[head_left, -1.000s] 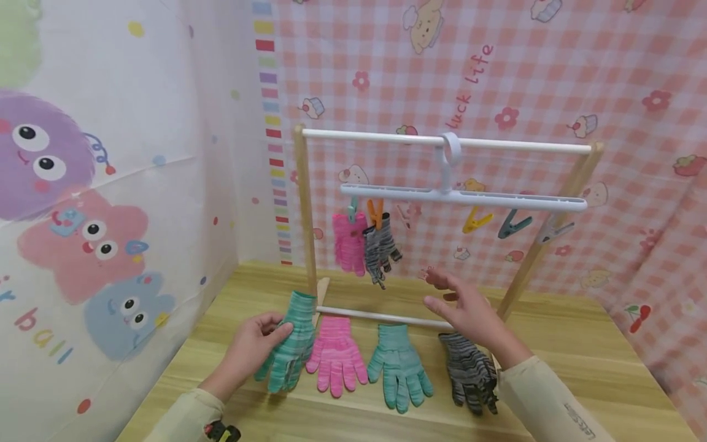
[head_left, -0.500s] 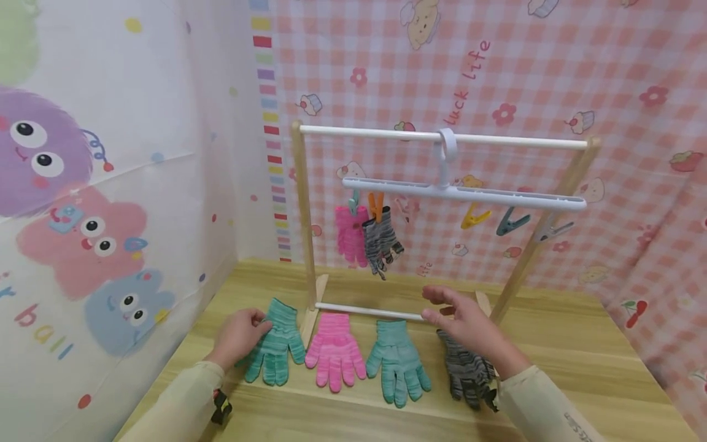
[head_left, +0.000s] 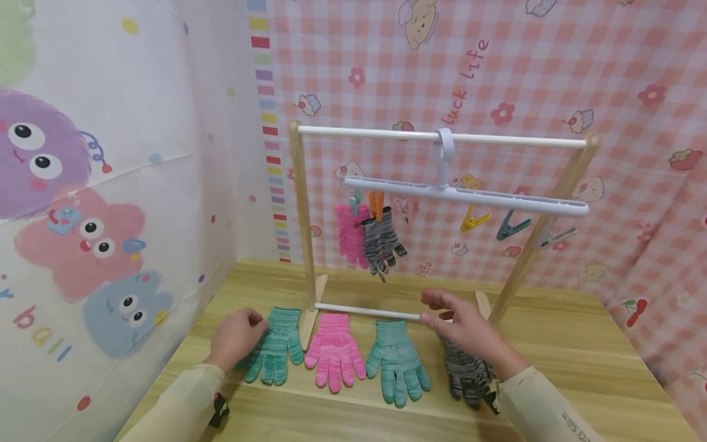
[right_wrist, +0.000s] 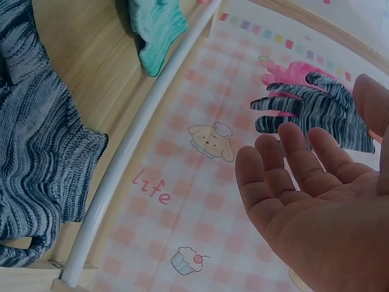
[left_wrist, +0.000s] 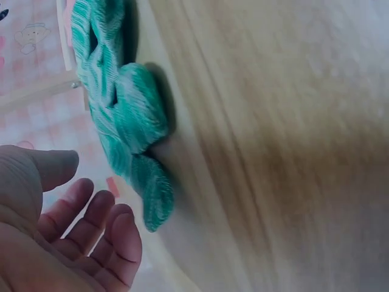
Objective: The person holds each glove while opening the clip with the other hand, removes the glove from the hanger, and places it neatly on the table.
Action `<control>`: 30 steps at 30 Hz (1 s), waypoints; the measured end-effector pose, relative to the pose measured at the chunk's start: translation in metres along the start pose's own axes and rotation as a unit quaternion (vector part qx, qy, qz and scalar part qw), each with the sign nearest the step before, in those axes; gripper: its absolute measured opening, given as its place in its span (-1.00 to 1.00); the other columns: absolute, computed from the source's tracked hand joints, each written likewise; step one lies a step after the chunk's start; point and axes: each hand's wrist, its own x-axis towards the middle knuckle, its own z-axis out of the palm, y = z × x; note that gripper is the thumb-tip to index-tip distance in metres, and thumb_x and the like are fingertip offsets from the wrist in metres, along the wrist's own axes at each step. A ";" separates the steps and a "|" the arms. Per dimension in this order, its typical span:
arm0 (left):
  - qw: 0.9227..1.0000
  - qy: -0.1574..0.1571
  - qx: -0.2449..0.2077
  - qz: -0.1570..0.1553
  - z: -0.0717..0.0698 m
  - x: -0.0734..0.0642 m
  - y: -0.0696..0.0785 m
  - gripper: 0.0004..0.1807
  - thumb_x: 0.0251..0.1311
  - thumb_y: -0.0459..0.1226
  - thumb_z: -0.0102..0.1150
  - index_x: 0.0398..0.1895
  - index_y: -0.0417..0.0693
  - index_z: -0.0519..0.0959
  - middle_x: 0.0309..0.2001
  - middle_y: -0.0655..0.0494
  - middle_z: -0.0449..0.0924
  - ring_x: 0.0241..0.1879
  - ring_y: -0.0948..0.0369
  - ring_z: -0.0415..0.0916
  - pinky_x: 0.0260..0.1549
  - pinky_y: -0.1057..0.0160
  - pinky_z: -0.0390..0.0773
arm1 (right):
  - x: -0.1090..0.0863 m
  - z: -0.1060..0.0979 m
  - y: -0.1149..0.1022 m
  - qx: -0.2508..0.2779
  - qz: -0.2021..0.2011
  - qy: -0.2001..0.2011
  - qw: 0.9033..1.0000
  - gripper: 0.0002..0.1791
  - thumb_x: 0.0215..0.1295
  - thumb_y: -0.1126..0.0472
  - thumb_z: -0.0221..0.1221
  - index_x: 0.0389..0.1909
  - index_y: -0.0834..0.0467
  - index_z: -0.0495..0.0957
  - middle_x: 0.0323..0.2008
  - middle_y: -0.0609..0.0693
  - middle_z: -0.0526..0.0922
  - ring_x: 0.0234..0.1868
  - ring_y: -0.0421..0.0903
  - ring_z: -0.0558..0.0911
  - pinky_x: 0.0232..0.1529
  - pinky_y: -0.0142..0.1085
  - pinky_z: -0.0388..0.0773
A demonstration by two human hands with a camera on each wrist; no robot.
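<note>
The hands are well apart and neither grips anything. The left hand (head_left: 234,337), fingers loosely bent, is just beside the leftmost teal-striped knit glove (head_left: 278,344), which lies flat on the wood-grain table (head_left: 342,417). The right hand (head_left: 464,322), fingers relaxed, hovers above the black-and-grey marled knit glove (head_left: 464,371). Between them lie a pink knit glove (head_left: 336,356) and a second teal knit glove (head_left: 397,359).

Another pink glove (head_left: 350,236) and another marled glove (head_left: 382,242) hang from the pale plastic hanger (head_left: 475,196) by a mint clip (head_left: 356,199) and an orange clip (head_left: 377,207).

Step in hand, as judged: placing gloves in a row, with hanging partly done. The next move appears to call for a pinch on a glove's cuff and a squeeze on a free clip, such as the yellow one (head_left: 473,221).

Limits: the right hand and forearm cover part of the marled glove on the table; the pale pink clip (head_left: 404,210) is hard to distinguish from the cloth; the left wrist view cuts off the teal glove.
</note>
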 end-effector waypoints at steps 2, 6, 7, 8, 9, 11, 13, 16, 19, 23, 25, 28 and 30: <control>1.000 0.004 -0.005 0.001 -0.001 -0.001 0.003 -0.69 0.48 -0.06 0.23 -0.03 -0.10 0.73 -0.07 -0.06 0.81 -0.16 0.05 0.71 -0.17 -0.07 0.64 | 0.000 0.001 0.001 -0.001 0.008 0.002 1.000 -0.42 0.61 0.04 0.22 0.49 0.24 0.44 0.37 0.24 0.62 0.34 0.20 0.62 0.27 0.12 0.61; 1.000 0.018 -0.014 0.017 -0.001 -0.004 0.012 -0.69 0.49 -0.05 0.24 -0.02 -0.09 0.74 -0.04 -0.05 0.82 -0.15 0.04 0.71 -0.13 -0.09 0.65 | 0.000 0.004 0.002 -0.003 0.018 0.003 1.000 -0.42 0.60 0.02 0.23 0.47 0.22 0.46 0.37 0.21 0.62 0.31 0.20 0.64 0.25 0.04 0.62; 0.999 0.022 -0.016 0.025 -0.001 -0.005 0.015 -0.70 0.48 -0.06 0.25 -0.02 -0.08 0.75 -0.04 -0.05 0.82 -0.15 0.04 0.71 -0.13 -0.10 0.65 | 0.000 0.004 0.002 -0.002 0.021 0.003 1.000 -0.42 0.60 0.01 0.23 0.47 0.21 0.46 0.36 0.21 0.63 0.31 0.21 0.64 0.25 0.02 0.63; 0.999 0.026 -0.015 0.033 -0.001 -0.006 0.018 -0.71 0.47 -0.06 0.26 -0.03 -0.08 0.75 -0.04 -0.04 0.82 -0.15 0.05 0.71 -0.13 -0.09 0.66 | 0.000 0.004 0.001 -0.002 0.022 0.004 1.000 -0.41 0.59 0.00 0.23 0.47 0.22 0.47 0.36 0.21 0.63 0.30 0.21 0.64 0.24 -0.01 0.63; 0.999 0.029 -0.015 0.041 -0.001 -0.008 0.021 -0.71 0.47 -0.07 0.27 -0.03 -0.07 0.75 -0.04 -0.03 0.83 -0.17 0.07 0.70 -0.13 -0.08 0.66 | 0.000 0.004 0.002 -0.003 0.020 0.003 1.000 -0.41 0.59 0.00 0.23 0.46 0.22 0.47 0.36 0.21 0.63 0.30 0.21 0.64 0.23 -0.03 0.63; 0.998 0.030 -0.022 0.056 0.000 -0.010 0.028 -0.73 0.46 -0.08 0.29 -0.04 -0.07 0.75 -0.07 -0.01 0.83 -0.27 0.12 0.66 -0.17 -0.03 0.66 | 0.000 0.004 0.002 -0.006 0.018 0.003 1.000 -0.42 0.60 0.00 0.23 0.46 0.23 0.47 0.35 0.21 0.64 0.29 0.19 0.64 0.21 -0.06 0.64; 0.997 0.026 -0.034 0.070 0.000 -0.013 0.036 -0.75 0.45 -0.09 0.31 -0.04 -0.06 0.75 -0.14 0.02 0.82 -0.40 0.19 0.58 -0.24 0.06 0.63 | 0.000 0.004 0.002 -0.003 0.019 0.004 1.000 -0.43 0.60 0.02 0.23 0.46 0.23 0.47 0.34 0.20 0.64 0.29 0.18 0.64 0.21 -0.05 0.63; 0.994 0.017 -0.064 0.086 0.001 -0.016 0.049 -0.78 0.45 -0.12 0.32 -0.05 -0.05 0.74 -0.22 0.07 0.78 -0.50 0.24 0.44 -0.34 0.18 0.54 | 0.000 0.002 0.002 -0.001 0.020 0.002 1.000 -0.44 0.60 0.04 0.22 0.46 0.23 0.47 0.34 0.21 0.64 0.30 0.21 0.63 0.21 -0.03 0.64; 0.990 0.016 -0.089 0.104 0.001 -0.020 0.065 -0.81 0.44 -0.13 0.35 -0.06 -0.03 0.74 -0.23 0.10 0.76 -0.47 0.27 0.43 -0.40 0.25 0.48 | 0.001 0.001 0.000 0.001 0.027 0.001 1.000 -0.43 0.60 0.01 0.23 0.46 0.22 0.47 0.35 0.21 0.64 0.30 0.21 0.64 0.22 -0.03 0.64; 0.985 0.017 -0.110 0.133 0.000 -0.022 0.086 -0.81 0.43 -0.12 0.37 -0.06 -0.02 0.74 -0.23 0.10 0.74 -0.43 0.28 0.46 -0.48 0.29 0.46 | 0.005 -0.002 -0.004 0.006 0.041 -0.003 0.999 -0.38 0.59 -0.08 0.22 0.48 0.19 0.46 0.37 0.21 0.62 0.26 0.14 0.67 0.19 -0.07 0.67; 0.982 0.016 -0.116 0.148 -0.001 -0.022 0.096 -0.79 0.44 -0.12 0.37 -0.04 -0.03 0.74 -0.24 0.09 0.73 -0.46 0.27 0.45 -0.53 0.30 0.44 | 0.008 -0.003 -0.008 0.010 0.046 -0.007 0.999 -0.36 0.60 -0.11 0.20 0.49 0.18 0.44 0.39 0.21 0.60 0.25 0.13 0.67 0.16 -0.08 0.68; 0.979 0.013 -0.124 0.163 -0.005 -0.021 0.110 -0.75 0.44 -0.10 0.37 0.02 -0.03 0.73 -0.20 0.10 0.74 -0.45 0.27 0.45 -0.53 0.31 0.43 | 0.013 -0.006 -0.013 0.017 0.040 -0.008 0.999 -0.36 0.61 -0.10 0.18 0.51 0.18 0.43 0.40 0.21 0.59 0.27 0.15 0.65 0.20 0.00 0.67; 0.977 0.012 -0.127 0.170 -0.007 -0.020 0.119 -0.72 0.44 -0.09 0.37 0.06 -0.03 0.72 -0.16 0.10 0.74 -0.41 0.28 0.46 -0.49 0.31 0.46 | 0.018 -0.008 -0.017 0.018 0.034 -0.008 0.999 -0.36 0.62 -0.09 0.17 0.52 0.19 0.41 0.40 0.22 0.58 0.31 0.17 0.63 0.26 0.06 0.63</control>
